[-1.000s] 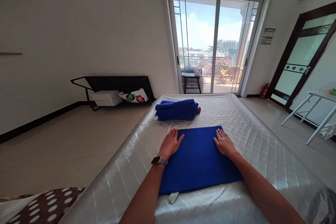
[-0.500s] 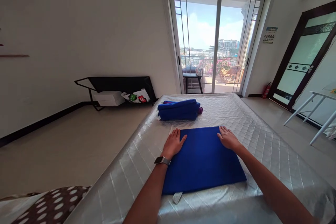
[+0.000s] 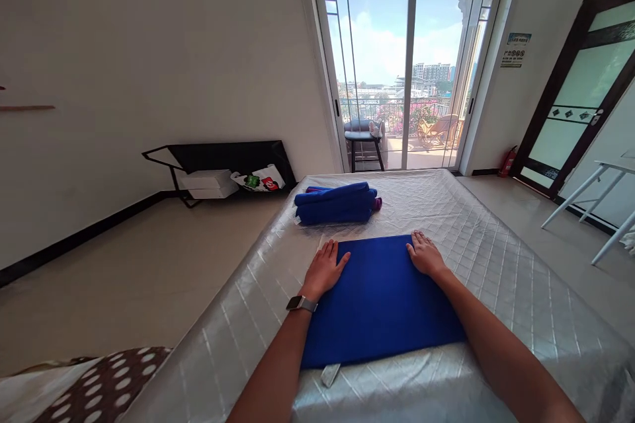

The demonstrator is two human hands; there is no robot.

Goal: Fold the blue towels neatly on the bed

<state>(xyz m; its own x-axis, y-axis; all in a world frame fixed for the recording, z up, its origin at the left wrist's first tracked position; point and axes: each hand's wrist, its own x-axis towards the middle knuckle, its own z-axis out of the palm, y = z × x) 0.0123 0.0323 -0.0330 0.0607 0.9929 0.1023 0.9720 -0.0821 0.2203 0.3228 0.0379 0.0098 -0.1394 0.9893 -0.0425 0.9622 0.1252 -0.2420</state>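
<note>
A flat folded blue towel [image 3: 380,297] lies on the plastic-covered mattress [image 3: 496,277] in front of me. My left hand [image 3: 325,269] rests flat on its far left corner, fingers stretched out, with a watch on the wrist. My right hand [image 3: 425,254] lies flat on the far right corner, fingers spread. A small white tag [image 3: 329,374] sticks out at the towel's near edge. Beyond the towel sits a pile of folded blue towels [image 3: 335,204] with something purple beneath.
A polka-dot cloth [image 3: 99,386] lies at the lower left. A black shelf [image 3: 223,165] with white boxes leans by the left wall. Glass balcony doors [image 3: 407,66] stand ahead, a dark door [image 3: 570,99] and a white table's legs [image 3: 590,201] to the right.
Both hands stay flat on the towel's far corners. The view has shifted slightly; the towel looks pressed and smoothed in the same place.
</note>
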